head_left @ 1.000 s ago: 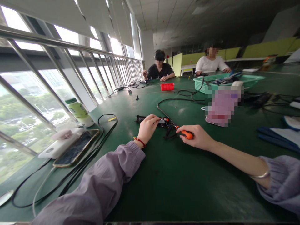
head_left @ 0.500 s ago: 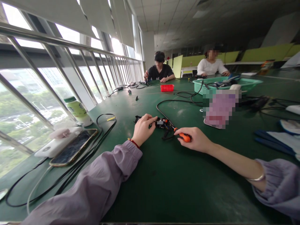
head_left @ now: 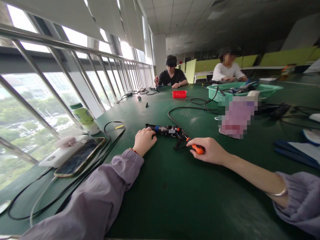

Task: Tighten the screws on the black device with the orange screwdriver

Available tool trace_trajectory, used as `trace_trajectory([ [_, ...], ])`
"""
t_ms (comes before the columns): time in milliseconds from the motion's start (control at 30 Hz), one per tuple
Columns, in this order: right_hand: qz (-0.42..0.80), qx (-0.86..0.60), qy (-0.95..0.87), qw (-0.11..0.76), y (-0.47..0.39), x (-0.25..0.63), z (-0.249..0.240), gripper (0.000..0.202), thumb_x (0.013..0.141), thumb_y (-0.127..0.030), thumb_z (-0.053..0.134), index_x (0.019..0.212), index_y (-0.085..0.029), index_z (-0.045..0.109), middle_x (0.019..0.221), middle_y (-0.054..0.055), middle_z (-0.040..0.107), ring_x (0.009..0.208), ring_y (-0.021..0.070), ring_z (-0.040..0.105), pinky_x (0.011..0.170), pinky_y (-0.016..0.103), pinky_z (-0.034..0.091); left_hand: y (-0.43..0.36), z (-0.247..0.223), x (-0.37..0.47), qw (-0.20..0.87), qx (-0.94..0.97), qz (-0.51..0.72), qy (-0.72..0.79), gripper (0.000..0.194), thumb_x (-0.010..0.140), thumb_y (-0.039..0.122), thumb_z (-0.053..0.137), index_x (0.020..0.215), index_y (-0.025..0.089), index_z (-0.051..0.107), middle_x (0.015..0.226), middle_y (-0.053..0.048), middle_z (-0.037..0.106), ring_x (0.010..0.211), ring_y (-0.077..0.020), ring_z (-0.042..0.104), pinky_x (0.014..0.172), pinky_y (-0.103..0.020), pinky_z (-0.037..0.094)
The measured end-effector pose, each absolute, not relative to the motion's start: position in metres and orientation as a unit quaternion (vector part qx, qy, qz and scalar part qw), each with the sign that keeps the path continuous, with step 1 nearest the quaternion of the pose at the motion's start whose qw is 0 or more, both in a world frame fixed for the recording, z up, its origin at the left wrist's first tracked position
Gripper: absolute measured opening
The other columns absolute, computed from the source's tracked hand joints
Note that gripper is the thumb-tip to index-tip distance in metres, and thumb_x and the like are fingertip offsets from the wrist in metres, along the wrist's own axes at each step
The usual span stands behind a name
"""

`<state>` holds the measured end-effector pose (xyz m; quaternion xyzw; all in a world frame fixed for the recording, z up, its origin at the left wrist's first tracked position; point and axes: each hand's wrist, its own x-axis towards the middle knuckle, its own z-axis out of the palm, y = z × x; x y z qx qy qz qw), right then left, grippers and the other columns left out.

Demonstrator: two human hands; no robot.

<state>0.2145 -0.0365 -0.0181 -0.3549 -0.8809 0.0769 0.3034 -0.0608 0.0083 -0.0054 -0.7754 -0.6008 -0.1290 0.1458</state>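
Observation:
A long dark device [head_left: 165, 130] lies on the green table, with a blue band, a grey block and thin wires exposed near its right end. My left hand [head_left: 144, 141] is closed on its left end, fingers curled over the near side; the thumb is partly hidden. My right hand [head_left: 210, 151] grips the orange and black handle of a screwdriver [head_left: 198, 149]. The screwdriver's shaft points up and left to the device's wired right end. From that end a dark cable [head_left: 169, 115] curves away towards the back.
On the left lie a phone [head_left: 80, 158], a white device [head_left: 60, 153], black cables and a green-capped bottle [head_left: 85, 118]. A red tray [head_left: 179, 94], teal basket [head_left: 271, 89], blurred pink object [head_left: 237, 115] and gloves [head_left: 297, 151] are beyond. Two people sit opposite.
My left hand has slid left along the device from its middle to its left end, uncovering the blue band. My right hand keeps the screwdriver in nearly the same place.

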Motion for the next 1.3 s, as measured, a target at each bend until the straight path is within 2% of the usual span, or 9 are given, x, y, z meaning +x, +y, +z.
trace_trajectory([
  [233,0.074,-0.353,-0.883,0.301,-0.037,0.214,-0.018,0.023,0.075,-0.022,0.056,0.096,-0.020,0.064,0.093,0.002,0.070,0.079,0.0149,0.066,0.072,0.026,0.050,0.011,-0.008,-0.058,0.175,-0.821,-0.100,-0.534,0.022,0.087,0.021,0.041,0.091,0.020,0.063,0.092,-0.005,0.062,0.087,-0.0190,0.057,0.074,-0.029,0.044],
  [400,0.075,-0.353,-0.884,0.298,-0.037,0.213,-0.018,0.022,0.075,-0.022,0.056,0.096,-0.020,0.064,0.092,0.002,0.070,0.078,0.0144,0.066,0.070,0.025,0.050,0.011,-0.008,-0.056,0.159,-0.857,-0.102,-0.479,0.019,0.089,0.019,0.040,0.095,0.018,0.058,0.096,-0.005,0.060,0.086,-0.0168,0.056,0.072,-0.027,0.045],
  [700,0.066,-0.348,-0.885,0.301,-0.038,0.213,-0.018,0.022,0.075,-0.022,0.056,0.095,-0.020,0.065,0.091,0.002,0.070,0.076,0.0143,0.066,0.070,0.025,0.050,0.014,-0.011,-0.057,0.162,-0.869,-0.103,-0.455,0.023,0.087,0.015,0.041,0.095,0.019,0.062,0.096,-0.006,0.060,0.089,-0.0184,0.056,0.075,-0.029,0.046],
  [833,0.065,-0.348,-0.886,0.299,-0.037,0.213,-0.019,0.022,0.075,-0.023,0.056,0.095,-0.020,0.065,0.092,0.002,0.070,0.077,0.0148,0.066,0.071,0.026,0.050,0.016,-0.013,-0.055,0.114,-0.868,-0.170,-0.453,0.015,0.085,0.017,0.046,0.089,0.020,0.061,0.090,-0.004,0.060,0.082,-0.0161,0.057,0.071,-0.027,0.046],
  [933,0.066,-0.349,-0.887,0.297,-0.037,0.213,-0.019,0.023,0.075,-0.023,0.056,0.096,-0.020,0.065,0.093,0.003,0.070,0.079,0.0154,0.066,0.073,0.026,0.050,0.015,-0.013,-0.040,0.059,-0.844,-0.269,-0.460,0.006,0.082,0.021,0.054,0.084,0.019,0.060,0.082,-0.001,0.060,0.077,-0.0138,0.056,0.069,-0.024,0.045],
  [1067,0.069,-0.349,-0.888,0.291,-0.035,0.213,-0.020,0.023,0.076,-0.023,0.056,0.097,-0.020,0.065,0.096,0.002,0.070,0.081,0.0153,0.066,0.076,0.027,0.050,0.014,-0.013,-0.013,0.034,-0.789,-0.400,-0.464,0.008,0.082,0.025,0.057,0.082,0.020,0.063,0.082,0.000,0.059,0.076,-0.0127,0.055,0.070,-0.024,0.044],
  [1300,0.066,-0.348,-0.889,0.291,-0.035,0.213,-0.021,0.024,0.076,-0.024,0.056,0.098,-0.020,0.064,0.096,0.003,0.070,0.082,0.0157,0.066,0.076,0.027,0.050,0.019,-0.014,-0.003,0.013,-0.779,-0.425,-0.461,0.007,0.080,0.027,0.062,0.079,0.021,0.066,0.081,-0.001,0.059,0.079,-0.0142,0.054,0.072,-0.027,0.044],
])
